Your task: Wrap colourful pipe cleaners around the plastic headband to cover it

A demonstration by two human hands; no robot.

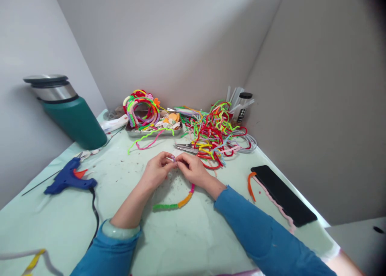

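Note:
My left hand [157, 170] and my right hand [193, 168] meet over the middle of the table, both closed with thumb and fingers pinched together. Between the fingertips shows a small purple bit, which looks like the end of a fuzzy pipe cleaner strip [184, 201]. Its green, orange and pink part curves out below my right hand and lies near the table; the stretch behind the hand is hidden. Just beyond my fingers lie scissors [187, 148] with their blades pointing left, partly under a heap of coloured pipe cleaners [215, 127].
At left are a blue glue gun [70, 177] with a black cord and a teal bottle [75, 117]. A metal tray [155, 134] at the back holds small cutouts and rolled pipe-cleaner rings [141, 111]. A black phone-like slab [283, 195] lies at right beside a pink strip [274, 201].

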